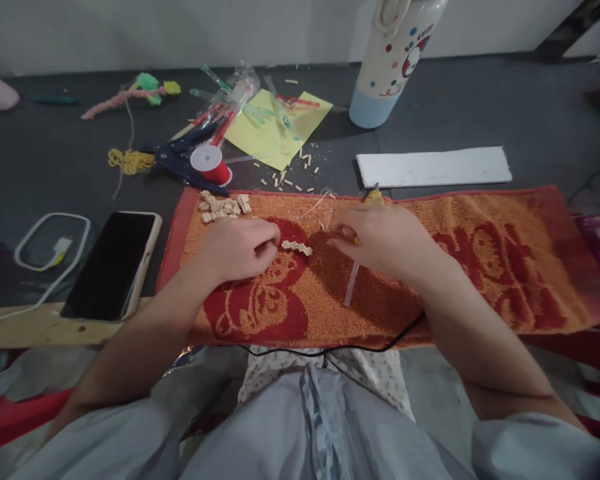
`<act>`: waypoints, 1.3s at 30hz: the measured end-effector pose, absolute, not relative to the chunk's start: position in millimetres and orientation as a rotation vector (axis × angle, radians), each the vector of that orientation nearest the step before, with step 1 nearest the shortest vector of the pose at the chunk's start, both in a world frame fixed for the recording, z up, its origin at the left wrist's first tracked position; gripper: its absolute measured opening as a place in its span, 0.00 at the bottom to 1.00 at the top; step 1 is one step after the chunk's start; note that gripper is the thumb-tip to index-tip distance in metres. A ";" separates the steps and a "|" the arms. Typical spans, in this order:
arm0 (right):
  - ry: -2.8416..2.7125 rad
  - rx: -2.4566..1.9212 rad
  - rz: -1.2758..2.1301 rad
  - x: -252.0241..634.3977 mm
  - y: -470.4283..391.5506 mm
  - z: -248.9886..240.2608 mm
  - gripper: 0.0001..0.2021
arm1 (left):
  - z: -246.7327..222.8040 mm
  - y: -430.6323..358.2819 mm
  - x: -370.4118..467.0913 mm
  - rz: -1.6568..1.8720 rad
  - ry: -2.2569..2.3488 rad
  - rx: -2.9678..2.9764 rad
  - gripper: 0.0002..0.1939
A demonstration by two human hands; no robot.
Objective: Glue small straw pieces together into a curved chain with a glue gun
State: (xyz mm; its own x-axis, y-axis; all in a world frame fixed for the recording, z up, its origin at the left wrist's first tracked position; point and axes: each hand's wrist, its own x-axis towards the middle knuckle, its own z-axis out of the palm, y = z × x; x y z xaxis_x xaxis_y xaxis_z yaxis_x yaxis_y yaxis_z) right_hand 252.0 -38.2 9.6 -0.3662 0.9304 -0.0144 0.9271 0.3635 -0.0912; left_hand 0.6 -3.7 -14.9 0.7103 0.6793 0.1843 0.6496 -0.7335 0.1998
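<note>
From where I stand, the small knobbly strip (pixel 297 248) lies on the orange towel (pixel 330 320) in the middle of the work, so I take it as the clock's centre. The left hand (pixel 243 247) is at nine o'clock, fingers curled together just beside the strip's end; I cannot tell whether they pinch anything. The right hand (pixel 385 233) is at three, bent over a yellow metal-tipped tool (pixel 374 197) whose tip shows at two o'clock; its fingers are curled, but their grip is hidden from me. A clear stick (pixel 351 285) pokes out at four.

To do this well, I'd steady the strip lightly by its end, since it looks easy to crush, and keep the left fingertips away from that metal tip in case it is hot. The towel's loops could snag rough edges, so lift rather than drag. The pale pieces (pixel 223 207) at ten o'clock sit handily within the left hand's reach
</note>
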 end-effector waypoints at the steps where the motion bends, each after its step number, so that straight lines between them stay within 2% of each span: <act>1: -2.549 -1.800 0.071 256.9 -40.0 12.2 0.08 | -14.6 -3.9 0.8 0.371 1.074 2.799 0.11; 5: -2.438 -2.011 -0.102 282.3 -51.3 19.4 0.14 | -13.9 -5.8 2.0 0.374 1.028 2.809 0.11; 10: -2.466 -2.104 0.031 305.1 -69.0 16.0 0.17 | -15.7 -6.1 2.3 0.373 0.989 2.817 0.12; 17: -2.420 -2.076 0.009 313.2 -80.4 -0.2 0.18 | -20.5 -2.7 1.7 0.418 1.019 2.817 0.13; 24: -2.041 -1.971 0.022 326.7 -97.7 -21.7 0.20 | -23.9 -0.6 1.1 0.457 1.033 2.798 0.12; 27: -1.840 -1.915 0.153 333.4 -104.3 -30.9 0.21 | -25.5 0.2 0.6 0.473 1.026 2.804 0.12; 33: -1.451 -1.619 0.624 345.2 -101.4 -41.5 0.21 | -25.5 1.3 0.8 0.457 1.030 2.780 0.12; 39: -1.248 -1.576 0.567 354.8 -94.1 -42.1 0.16 | -26.8 3.0 2.1 0.429 1.073 2.750 0.13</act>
State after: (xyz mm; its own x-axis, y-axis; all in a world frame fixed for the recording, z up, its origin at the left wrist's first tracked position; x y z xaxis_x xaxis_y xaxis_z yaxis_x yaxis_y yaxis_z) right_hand 354.8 -94.1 -42.1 0.3561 0.9098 0.2133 0.4380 0.0391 -0.8981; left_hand 2.1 3.0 -26.8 0.7016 0.6819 0.2067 0.6364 -0.7302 0.2486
